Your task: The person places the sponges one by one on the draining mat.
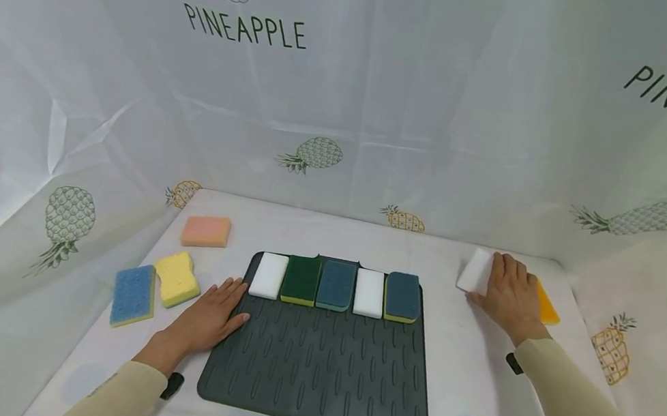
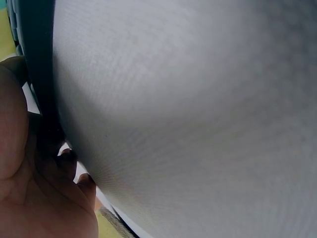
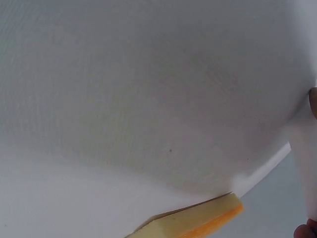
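My right hand (image 1: pixel 510 293) grips a white sponge (image 1: pixel 476 271) at the right of the table, thumb on its near side and fingers over its far end. In the right wrist view, part of that white sponge (image 3: pixel 303 158) shows between thumb and fingertips at the right edge. My left hand (image 1: pixel 209 314) lies flat over the left edge of a dark grey ribbed mat (image 1: pixel 316 364), its fingers extended. A row of sponges spans the mat's far end: white (image 1: pixel 269 275), dark green (image 1: pixel 301 280), blue-grey (image 1: pixel 335 286), white (image 1: pixel 370 293) and another blue-grey (image 1: pixel 402 297).
Left of the mat lie a pink sponge (image 1: pixel 206 231), a yellow sponge (image 1: pixel 177 278) and a blue-topped sponge (image 1: pixel 134 296). An orange sponge (image 1: pixel 547 306) sits partly hidden behind my right hand. A pineapple-print sheet (image 1: pixel 441 131) hangs behind the table.
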The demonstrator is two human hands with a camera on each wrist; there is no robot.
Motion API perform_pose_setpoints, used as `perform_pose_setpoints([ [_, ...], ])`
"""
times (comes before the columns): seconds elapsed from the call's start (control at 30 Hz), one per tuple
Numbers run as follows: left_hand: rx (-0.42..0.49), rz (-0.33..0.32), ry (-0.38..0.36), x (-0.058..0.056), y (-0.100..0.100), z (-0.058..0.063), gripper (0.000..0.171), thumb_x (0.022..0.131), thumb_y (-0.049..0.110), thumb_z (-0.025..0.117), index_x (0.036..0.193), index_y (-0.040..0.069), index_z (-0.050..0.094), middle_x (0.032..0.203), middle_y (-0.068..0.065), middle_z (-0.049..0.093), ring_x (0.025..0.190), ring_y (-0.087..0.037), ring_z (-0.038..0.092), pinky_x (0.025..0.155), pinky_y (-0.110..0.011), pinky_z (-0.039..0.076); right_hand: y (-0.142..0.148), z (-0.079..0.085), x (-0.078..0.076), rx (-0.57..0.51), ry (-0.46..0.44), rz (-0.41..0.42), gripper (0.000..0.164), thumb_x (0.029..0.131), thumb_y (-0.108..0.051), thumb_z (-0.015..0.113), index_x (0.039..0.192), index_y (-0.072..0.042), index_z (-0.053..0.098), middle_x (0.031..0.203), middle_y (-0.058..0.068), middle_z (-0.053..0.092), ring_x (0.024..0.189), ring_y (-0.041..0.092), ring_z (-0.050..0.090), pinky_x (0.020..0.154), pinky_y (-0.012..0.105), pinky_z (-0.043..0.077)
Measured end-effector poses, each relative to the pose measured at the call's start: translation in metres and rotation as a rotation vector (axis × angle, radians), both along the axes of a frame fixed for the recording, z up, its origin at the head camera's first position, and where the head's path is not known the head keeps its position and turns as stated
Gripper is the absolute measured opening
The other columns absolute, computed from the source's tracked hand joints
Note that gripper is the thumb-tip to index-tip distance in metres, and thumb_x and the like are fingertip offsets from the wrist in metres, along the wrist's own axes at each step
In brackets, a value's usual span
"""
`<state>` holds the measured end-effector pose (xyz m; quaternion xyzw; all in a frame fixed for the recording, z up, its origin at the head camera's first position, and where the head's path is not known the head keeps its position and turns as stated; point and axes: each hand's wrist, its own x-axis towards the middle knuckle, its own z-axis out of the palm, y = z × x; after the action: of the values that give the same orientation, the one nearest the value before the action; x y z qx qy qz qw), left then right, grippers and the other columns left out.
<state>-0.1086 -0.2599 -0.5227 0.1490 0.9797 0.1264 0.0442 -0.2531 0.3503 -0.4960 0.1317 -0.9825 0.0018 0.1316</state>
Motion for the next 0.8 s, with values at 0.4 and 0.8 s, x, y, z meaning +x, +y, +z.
perform_pose_setpoints([
  [0.4, -0.013, -0.007, 0.002, 0.0, -0.003, -0.004, 0.073, 0.11, 0.043, 0.054, 0.163, -0.002, 0.034, 0.169, -0.024, 0.034, 0.158, -0.043, 0.028, 0.128, -0.062, 0.027, 0.0, 0.006, 0.002, 0.018, 0.037, 0.007, 0.106, 0.077, -0.049, 0.088, 0.14, 0.018, 0.035, 0.136, 0.04, 0.045, 0.116, 0.057, 0.046, 0.092, 0.07, 0.045],
  [0.8, -0.016, -0.043, -0.022, -0.004, -0.007, 0.003, 0.072, 0.111, 0.043, 0.054, 0.163, -0.003, 0.034, 0.169, -0.025, 0.034, 0.158, -0.046, 0.029, 0.127, -0.064, 0.028, -0.028, 0.032, 0.022, 0.045, 0.207, 0.094, 0.103, 0.07, -0.056, 0.084, 0.13, 0.017, 0.044, 0.121, 0.036, 0.053, 0.101, 0.053, 0.055, 0.08, 0.064, 0.049],
])
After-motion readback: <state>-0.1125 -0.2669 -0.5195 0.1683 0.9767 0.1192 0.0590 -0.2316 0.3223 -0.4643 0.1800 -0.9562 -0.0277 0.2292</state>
